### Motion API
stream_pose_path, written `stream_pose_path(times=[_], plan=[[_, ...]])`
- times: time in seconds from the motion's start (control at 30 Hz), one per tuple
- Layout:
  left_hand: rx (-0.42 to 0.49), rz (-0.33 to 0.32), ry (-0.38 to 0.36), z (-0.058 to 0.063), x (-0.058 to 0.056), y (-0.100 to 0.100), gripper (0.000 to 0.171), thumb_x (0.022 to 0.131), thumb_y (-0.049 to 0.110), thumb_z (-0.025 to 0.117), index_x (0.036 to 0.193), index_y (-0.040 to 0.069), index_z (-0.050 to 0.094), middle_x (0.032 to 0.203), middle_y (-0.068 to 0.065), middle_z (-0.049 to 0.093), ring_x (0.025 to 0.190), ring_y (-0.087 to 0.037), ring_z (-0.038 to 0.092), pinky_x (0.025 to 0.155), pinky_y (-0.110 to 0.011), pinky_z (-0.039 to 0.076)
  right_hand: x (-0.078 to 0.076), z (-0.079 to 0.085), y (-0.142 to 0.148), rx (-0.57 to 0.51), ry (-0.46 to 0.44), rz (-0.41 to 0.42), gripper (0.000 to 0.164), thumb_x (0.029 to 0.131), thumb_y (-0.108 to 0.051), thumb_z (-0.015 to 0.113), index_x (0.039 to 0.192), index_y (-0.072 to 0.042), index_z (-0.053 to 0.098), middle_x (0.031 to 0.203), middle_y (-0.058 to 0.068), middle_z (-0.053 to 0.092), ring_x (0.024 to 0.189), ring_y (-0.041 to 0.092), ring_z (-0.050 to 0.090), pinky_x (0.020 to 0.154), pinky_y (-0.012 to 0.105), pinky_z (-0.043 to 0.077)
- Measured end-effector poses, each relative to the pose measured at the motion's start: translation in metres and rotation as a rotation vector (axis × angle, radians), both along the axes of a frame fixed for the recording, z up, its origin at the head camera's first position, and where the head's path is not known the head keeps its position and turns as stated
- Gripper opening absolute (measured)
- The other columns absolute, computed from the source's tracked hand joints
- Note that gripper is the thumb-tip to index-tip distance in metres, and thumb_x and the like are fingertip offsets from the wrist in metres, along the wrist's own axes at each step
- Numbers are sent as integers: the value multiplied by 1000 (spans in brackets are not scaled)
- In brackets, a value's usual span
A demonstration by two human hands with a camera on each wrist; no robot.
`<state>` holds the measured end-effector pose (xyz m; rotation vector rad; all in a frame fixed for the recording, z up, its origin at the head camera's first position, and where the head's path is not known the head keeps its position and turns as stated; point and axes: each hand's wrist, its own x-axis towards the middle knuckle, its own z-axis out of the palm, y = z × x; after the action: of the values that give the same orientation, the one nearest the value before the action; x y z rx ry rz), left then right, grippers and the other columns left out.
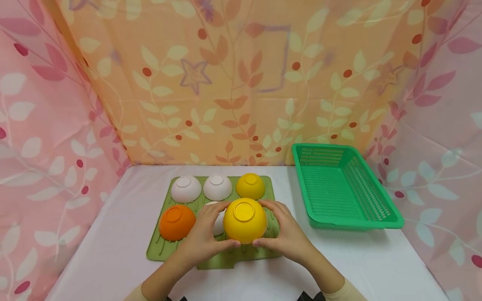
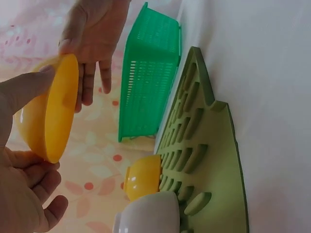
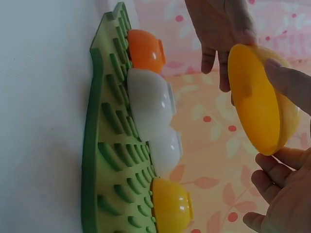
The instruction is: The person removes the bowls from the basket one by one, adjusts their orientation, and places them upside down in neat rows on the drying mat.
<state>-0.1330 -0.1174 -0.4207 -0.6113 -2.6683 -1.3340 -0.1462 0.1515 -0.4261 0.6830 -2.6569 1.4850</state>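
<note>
A yellow bowl is held upside down above the front of a green drying mat. My left hand grips its left side and my right hand its right side, thumbs near and fingers beyond. Both wrist views show the bowl's hollow underside and the gap between it and the mat. On the mat, other bowls sit bottom up: an orange bowl at front left, two white bowls and a second yellow bowl along the back. A third white bowl is partly hidden behind my left hand.
A green plastic basket with slotted walls stands right of the mat. White cloth covers the table. Patterned fabric hangs behind the table and along both sides.
</note>
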Motion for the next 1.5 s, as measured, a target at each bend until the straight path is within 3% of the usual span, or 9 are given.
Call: stream_pose_path(times=[0.17, 0.43, 0.63, 0.8, 1.1, 1.5], plan=[[-73, 32, -21, 0, -8, 4, 95, 66, 45, 97, 147, 30, 49, 146, 13, 51, 139, -15, 39, 111, -55, 40, -6, -5, 1, 23, -7, -8, 95, 67, -46, 95, 148, -31, 48, 150, -8, 45, 144, 23, 36, 112, 67, 35], [-257, 11, -33, 3, -51, 18, 97, 63, 47, 98, 144, 15, 54, 145, -3, 55, 139, -29, 41, 115, -60, 31, -28, -19, 6, 52, -62, -74, 95, 71, -41, 95, 149, -20, 46, 152, 4, 43, 144, 30, 36, 113, 67, 34], [-401, -26, -42, -6, -71, 30, 95, 62, 51, 97, 139, 9, 57, 137, -8, 59, 131, -32, 46, 109, -56, 34, -43, -35, 11, 160, -94, -104, 96, 70, -42, 95, 148, -16, 47, 150, 6, 47, 143, 31, 38, 114, 62, 35], [-510, -33, -33, -21, -84, 38, 93, 61, 55, 96, 133, 9, 59, 130, -8, 62, 123, -29, 49, 102, -50, 35, -53, -48, 13, 215, -128, -121, 96, 69, -39, 96, 148, -13, 49, 149, 7, 51, 142, 33, 39, 115, 60, 35], [-648, -37, 11, -34, -92, 46, 92, 60, 59, 95, 129, 10, 60, 121, -7, 66, 112, -26, 52, 96, -45, 37, -64, -71, 15, 287, -117, -127, 96, 68, -40, 96, 146, -9, 51, 144, 9, 55, 137, 34, 43, 113, 59, 35], [-737, -7, 16, -41, -94, 52, 88, 59, 62, 94, 123, 11, 61, 116, -7, 66, 106, -26, 51, 88, -43, 35, -68, -74, 10, 347, -89, -146, 94, 65, -34, 99, 143, -5, 54, 141, 12, 57, 136, 37, 43, 112, 60, 27]])
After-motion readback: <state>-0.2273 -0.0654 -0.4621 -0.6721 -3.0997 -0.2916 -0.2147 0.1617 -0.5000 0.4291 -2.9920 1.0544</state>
